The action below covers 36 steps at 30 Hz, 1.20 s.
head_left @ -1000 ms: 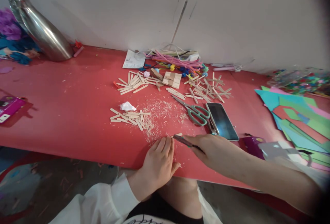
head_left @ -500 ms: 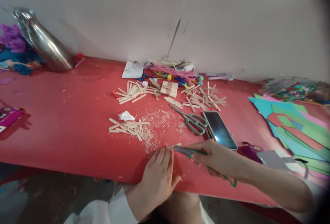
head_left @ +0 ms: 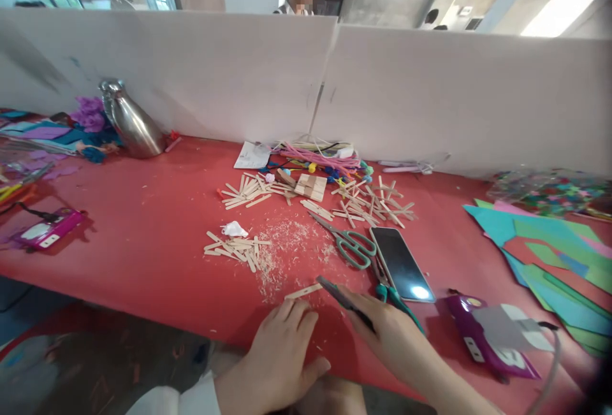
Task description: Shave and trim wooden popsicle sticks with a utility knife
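Observation:
My left hand (head_left: 282, 345) lies palm down at the table's front edge, fingers stretched out and thumb apart. Just beyond its fingertips is a wooden craft stick (head_left: 303, 291) with small marks on it; whether they touch, I cannot tell. In my right hand (head_left: 382, 322) are scissors (head_left: 338, 296), gripped with the blades together and the tip by the stick's right end. My fingers hide the handles. Pale wood shavings (head_left: 282, 249) are scattered beyond both hands. Grey-green-handled scissors (head_left: 354, 246) and a teal-handled tool (head_left: 396, 300) lie near the right hand.
A phone (head_left: 401, 262) lies right of the scissors. Craft sticks (head_left: 234, 249) lie in several piles. Coloured sheets (head_left: 549, 255) and a purple power strip (head_left: 488, 332) are at the right. A steel jug (head_left: 136, 125) stands back left before a white partition (head_left: 215, 77).
The view has tilted up, showing a person beyond the partition. The scissors have drawn back slightly from my left fingers, and more of the craft stick shows in front of them.

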{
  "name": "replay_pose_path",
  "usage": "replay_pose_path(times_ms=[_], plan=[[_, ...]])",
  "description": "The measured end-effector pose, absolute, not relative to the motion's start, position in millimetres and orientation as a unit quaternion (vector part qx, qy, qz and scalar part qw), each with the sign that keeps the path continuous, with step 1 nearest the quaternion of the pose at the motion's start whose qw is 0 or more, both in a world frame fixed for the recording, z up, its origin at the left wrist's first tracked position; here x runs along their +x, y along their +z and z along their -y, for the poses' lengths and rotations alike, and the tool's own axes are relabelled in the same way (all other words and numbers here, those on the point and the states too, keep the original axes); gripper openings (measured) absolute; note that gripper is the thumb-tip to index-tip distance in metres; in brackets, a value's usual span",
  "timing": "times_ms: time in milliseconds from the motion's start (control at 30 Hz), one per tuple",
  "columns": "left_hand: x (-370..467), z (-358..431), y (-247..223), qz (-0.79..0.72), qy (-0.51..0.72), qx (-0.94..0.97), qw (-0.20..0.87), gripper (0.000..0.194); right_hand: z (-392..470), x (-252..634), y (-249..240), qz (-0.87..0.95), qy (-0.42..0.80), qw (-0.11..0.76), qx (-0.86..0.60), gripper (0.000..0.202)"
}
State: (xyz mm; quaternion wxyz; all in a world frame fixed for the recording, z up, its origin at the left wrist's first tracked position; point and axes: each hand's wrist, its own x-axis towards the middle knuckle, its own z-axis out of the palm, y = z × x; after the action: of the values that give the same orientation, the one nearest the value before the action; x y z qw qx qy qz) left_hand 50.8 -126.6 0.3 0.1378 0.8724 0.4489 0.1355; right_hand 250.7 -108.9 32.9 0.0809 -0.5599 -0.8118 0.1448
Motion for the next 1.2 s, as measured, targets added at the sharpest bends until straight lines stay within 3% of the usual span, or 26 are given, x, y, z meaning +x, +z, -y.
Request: replay_pose_path(times_ms=[133,367,467,567,733,967,1200], plan=[[57.9,119.1,-1.9,-0.492,0.092,0.853,0.149,0.057,116.7,253.0,14.7,0.811,0.111,0.074,-0.569,0.044],[54.3,99.4,4.4,-0.475,0.081,0.865,0.140,0.061,143.3,258.2,7.3,0.778,0.233,0.184,-0.554,0.043],[51.9,99.1,1.5,-0.463,0.078,0.874,0.129,0.057,146.6,262.0,5.0,0.738,0.223,0.227,-0.595,0.041],[47.6,96.3,0.2,-0.426,0.092,0.889,0.141,0.039,145.7,261.1,7.6,0.730,0.224,0.246,-0.596,0.041],[41.6,88.2,0.3,-0.407,0.154,0.886,0.163,0.017,142.9,253.3,15.0,0.760,0.218,0.183,-0.584,0.048],[45.7,85.8,-8.1,-0.446,0.172,0.865,0.152,0.011,137.5,249.2,6.7,0.773,0.163,0.136,-0.598,0.048],[41.0,105.2,-6.1,-0.439,0.171,0.871,0.140,0.021,142.6,244.6,15.4,0.785,0.170,0.144,-0.578,0.047]])
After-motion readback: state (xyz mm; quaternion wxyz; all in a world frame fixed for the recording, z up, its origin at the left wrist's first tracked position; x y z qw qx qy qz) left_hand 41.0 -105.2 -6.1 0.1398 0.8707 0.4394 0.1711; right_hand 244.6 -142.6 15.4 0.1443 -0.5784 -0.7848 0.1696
